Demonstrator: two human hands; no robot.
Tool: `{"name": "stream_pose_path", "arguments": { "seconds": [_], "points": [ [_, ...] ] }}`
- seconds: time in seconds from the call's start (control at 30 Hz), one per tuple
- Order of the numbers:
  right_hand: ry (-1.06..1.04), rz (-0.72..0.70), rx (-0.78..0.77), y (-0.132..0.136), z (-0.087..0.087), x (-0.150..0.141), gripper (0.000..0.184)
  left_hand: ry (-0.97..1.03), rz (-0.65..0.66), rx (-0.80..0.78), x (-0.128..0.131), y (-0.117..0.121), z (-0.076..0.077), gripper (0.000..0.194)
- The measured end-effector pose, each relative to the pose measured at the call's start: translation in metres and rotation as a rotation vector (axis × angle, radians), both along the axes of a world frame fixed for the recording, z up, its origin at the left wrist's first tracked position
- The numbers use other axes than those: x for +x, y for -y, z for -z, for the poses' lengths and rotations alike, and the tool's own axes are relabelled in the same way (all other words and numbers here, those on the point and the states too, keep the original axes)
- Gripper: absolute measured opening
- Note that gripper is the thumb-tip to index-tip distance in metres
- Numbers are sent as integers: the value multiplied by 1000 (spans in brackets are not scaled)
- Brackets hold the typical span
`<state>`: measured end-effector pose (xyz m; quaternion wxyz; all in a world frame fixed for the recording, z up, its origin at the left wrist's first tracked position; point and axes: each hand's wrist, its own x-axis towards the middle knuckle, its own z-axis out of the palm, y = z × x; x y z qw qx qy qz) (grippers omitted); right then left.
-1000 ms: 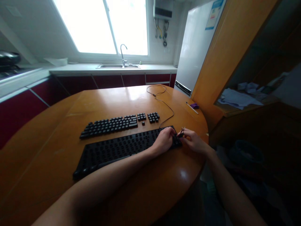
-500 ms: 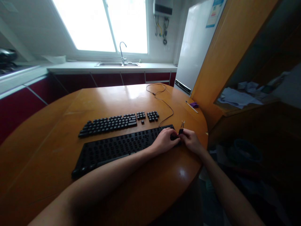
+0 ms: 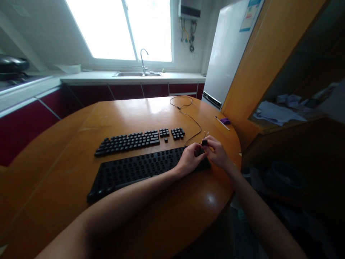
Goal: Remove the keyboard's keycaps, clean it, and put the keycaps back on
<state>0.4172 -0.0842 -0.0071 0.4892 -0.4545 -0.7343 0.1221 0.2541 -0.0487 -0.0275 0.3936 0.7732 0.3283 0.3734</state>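
A black keyboard point(image 3: 140, 167) with most of its keycaps off lies at a slant before me on the table. Over its right end, both hands meet. My right hand point(image 3: 217, 153) pinches a keycap puller point(image 3: 204, 142), a small black handle with thin wire prongs pointing up and away. My left hand point(image 3: 190, 158) is closed beside it, thumb and fingers curled towards the puller; whatever those fingers hold is hidden. Behind the keyboard, loose black keycaps point(image 3: 129, 141) stand in rows laid out like the keyboard, with smaller groups to the right and one single keycap point(image 3: 166, 140) apart.
The wooden table point(image 3: 121, 113) has a rounded edge. A thin cable point(image 3: 192, 117) runs from the keyboard to a loop at the back. A white stick point(image 3: 222, 123) and a purple item point(image 3: 225, 121) lie at the far right. Beyond are a sink point(image 3: 129, 74) and a fridge point(image 3: 225, 54).
My right hand has moved up and a little left with the keycap puller, closer to my left hand's fingertips. The whole view has shifted slightly.
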Motion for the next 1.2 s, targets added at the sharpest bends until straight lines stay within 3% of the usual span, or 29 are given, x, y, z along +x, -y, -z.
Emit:
{"name": "stream_pose_path", "arguments": {
  "seconds": [0.1,0.23,0.33,0.43,0.57,0.67,0.8,0.97,1.07,1.2],
  "points": [
    [48,-52,19,-16,-10,-7,15,46,-54,-18,-3,-9,-7,22],
    [65,-76,26,-39,-22,-13,16,-64,50,-19,-17,-39,-31,20],
    [58,-112,32,-54,-30,-20,16,-161,114,111,-32,-62,-50,20],
    [72,-127,35,-67,-28,-29,15,-228,122,216,-43,-76,-59,26],
    [11,0,20,-79,-8,-34,15,-255,150,223,-45,-88,-47,22],
    [-94,151,-27,-81,8,-32,16,-221,82,281,-40,-93,-28,30],
    [-150,195,-97,-77,15,-30,16,-225,-1,332,-34,-92,-11,35],
    [-149,234,-108,-73,13,-31,18,-179,-14,354,-35,-86,-12,45],
    [-165,227,-106,-74,15,-29,18,-195,65,413,-38,-83,-16,40],
    [-202,255,-140,-78,21,-26,19,-226,61,491,-39,-81,-17,38]
  ]
}}
